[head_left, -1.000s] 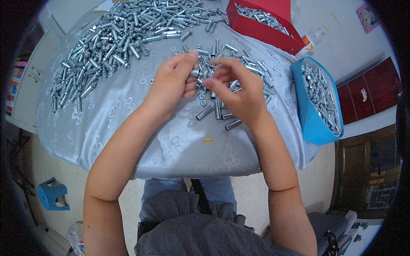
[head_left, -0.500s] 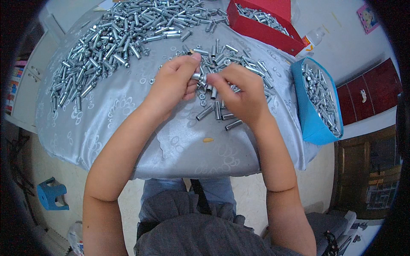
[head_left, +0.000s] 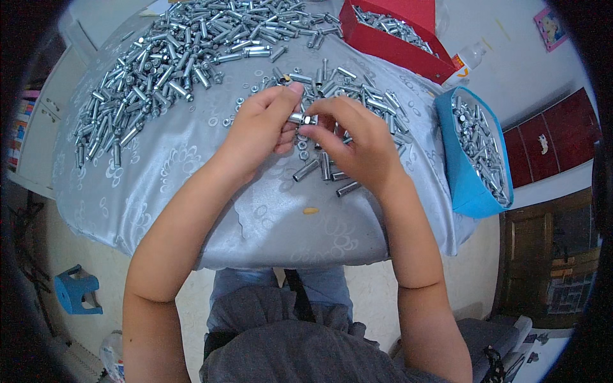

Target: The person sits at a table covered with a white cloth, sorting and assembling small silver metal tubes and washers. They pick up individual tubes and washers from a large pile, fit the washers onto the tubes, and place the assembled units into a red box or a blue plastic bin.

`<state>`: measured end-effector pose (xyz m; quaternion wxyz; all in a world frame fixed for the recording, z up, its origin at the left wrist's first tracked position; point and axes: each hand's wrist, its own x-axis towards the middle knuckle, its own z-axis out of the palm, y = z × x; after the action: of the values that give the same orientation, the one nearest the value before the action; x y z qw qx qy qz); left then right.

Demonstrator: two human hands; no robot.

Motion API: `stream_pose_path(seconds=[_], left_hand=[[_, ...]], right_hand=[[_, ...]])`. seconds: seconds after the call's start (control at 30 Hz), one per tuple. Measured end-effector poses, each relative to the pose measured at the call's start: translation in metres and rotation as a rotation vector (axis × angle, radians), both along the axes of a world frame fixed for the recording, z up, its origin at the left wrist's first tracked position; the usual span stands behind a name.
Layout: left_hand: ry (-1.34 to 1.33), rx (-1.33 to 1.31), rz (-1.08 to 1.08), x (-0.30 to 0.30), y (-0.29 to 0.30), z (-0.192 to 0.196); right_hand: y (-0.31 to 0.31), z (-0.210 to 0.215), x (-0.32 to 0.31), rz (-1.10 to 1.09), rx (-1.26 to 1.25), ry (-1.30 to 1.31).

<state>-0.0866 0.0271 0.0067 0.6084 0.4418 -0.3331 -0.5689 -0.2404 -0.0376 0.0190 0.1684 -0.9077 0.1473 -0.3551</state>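
My left hand (head_left: 263, 120) is closed round a silver expansion bolt (head_left: 309, 120), its nut end sticking out to the right. The thumb and forefinger of my right hand (head_left: 359, 139) curl about that end, at the nut. Most of the bolt's sleeve is hidden in my left hand. Under and beyond both hands lie loose metal sleeves (head_left: 305, 170), with several small nuts (head_left: 302, 145) and washers (head_left: 213, 121) among them.
A large heap of bolts (head_left: 172, 60) covers the far left of the cloth-covered table (head_left: 268, 236). At the far right stands a red box (head_left: 389, 39) of bolts, and nearer a blue fabric bin (head_left: 482, 203), also filled. A plastic bottle (head_left: 469, 59) stands behind the bin.
My right fingers have turned and loosened round the bolt's end, so the nut now shows between thumb and forefinger. My left hand keeps its hold, nearly still.
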Motion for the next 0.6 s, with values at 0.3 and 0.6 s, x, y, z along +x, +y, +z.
stream_pose_path(seconds=[0.3,0.6], left_hand=[[-0.303,-0.219,0.088,-0.002,0.0,-0.005],[-0.465,-0.468,0.063,-0.006,0.007,0.0]], right_hand=[[0.007,-0.009,0.008,0.043,0.383,-0.034],[0.015,0.012,0.004,0.113,1.342,-0.157]])
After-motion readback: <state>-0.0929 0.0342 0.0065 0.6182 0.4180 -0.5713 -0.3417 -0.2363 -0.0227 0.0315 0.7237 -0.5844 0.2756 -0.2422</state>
